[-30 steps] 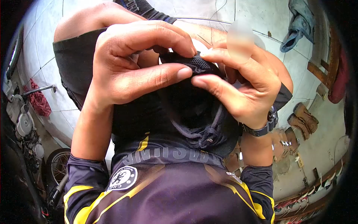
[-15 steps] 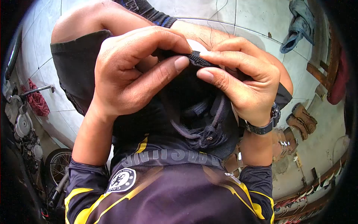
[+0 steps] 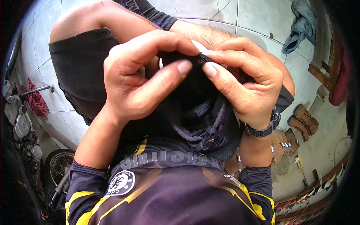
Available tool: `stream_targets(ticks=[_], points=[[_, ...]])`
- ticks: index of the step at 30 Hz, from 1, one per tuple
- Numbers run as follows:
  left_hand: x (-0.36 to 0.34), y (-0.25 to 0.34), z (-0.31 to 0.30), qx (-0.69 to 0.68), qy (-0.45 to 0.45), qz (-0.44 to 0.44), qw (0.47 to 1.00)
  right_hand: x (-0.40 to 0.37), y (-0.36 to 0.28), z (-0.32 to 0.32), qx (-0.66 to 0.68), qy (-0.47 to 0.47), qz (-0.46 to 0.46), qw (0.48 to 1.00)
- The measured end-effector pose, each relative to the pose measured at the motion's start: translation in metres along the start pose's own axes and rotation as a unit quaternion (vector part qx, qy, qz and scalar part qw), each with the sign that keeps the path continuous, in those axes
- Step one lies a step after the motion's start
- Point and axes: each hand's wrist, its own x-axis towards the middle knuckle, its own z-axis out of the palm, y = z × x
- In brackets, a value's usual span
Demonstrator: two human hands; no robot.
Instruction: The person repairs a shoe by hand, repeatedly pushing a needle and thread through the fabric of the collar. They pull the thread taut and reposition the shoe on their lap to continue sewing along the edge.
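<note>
Looking down at a seated person's lap and dark jersey point(image 3: 168, 195), a black shoe point(image 3: 195, 97) is propped between the thighs, raised close to the eyes, likely for fine work. The left hand point(image 3: 138, 82) and right hand point(image 3: 247, 86) each close thumb and forefinger on the shoe's top mesh edge point(image 3: 204, 58), pinching it taut between them. Knotted laces point(image 3: 204, 137) hang below. The shoe's opening is dark, and its contents cannot be told.

One cam only, head-worn, fisheye w/ dark rim. Faces steeply down past the person's own jersey point(image 3: 168, 195) at the bottom edge. Left hand point(image 3: 138, 86) & right hand point(image 3: 247, 86) v. close, filling centre. Tiled floor point(image 3: 258, 18) farther off, top & right.
</note>
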Motion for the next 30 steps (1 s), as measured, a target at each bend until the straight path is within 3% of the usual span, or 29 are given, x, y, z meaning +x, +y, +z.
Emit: stream_targets(ticks=[3,6,8,12,16,20,22,25,30], points=[[0.003,0.004,-0.001,-0.005,-0.012,-0.029,0.999,0.000,0.003,0.000,0.009,0.003,-0.018,1.000],[0.007,-0.003,0.004,-0.094,-0.008,-0.001,0.996,0.002,0.007,-0.001,0.023,-0.001,-0.024,0.999],[0.007,-0.003,0.008,-0.257,0.038,-0.071,0.963,0.003,0.009,-0.003,0.029,-0.029,-0.002,0.999],[0.008,-0.007,0.003,-0.351,0.027,-0.124,0.928,0.005,0.005,-0.005,0.019,-0.048,0.009,0.999],[0.008,-0.006,0.004,-0.359,0.028,-0.138,0.923,0.003,0.002,-0.002,0.055,-0.032,0.036,0.997],[0.005,-0.004,0.011,-0.270,0.052,-0.076,0.959,-0.001,-0.007,0.005,0.028,0.011,0.054,0.998],[0.004,-0.008,0.011,-0.224,0.040,-0.020,0.974,-0.001,-0.008,0.005,-0.002,-0.003,0.043,0.999],[0.004,-0.008,0.011,-0.197,0.034,-0.008,0.980,0.000,-0.004,0.010,-0.021,0.033,-0.023,0.999],[0.001,-0.011,0.013,-0.255,0.049,-0.008,0.966,-0.001,-0.013,0.007,0.028,0.023,0.125,0.991]])
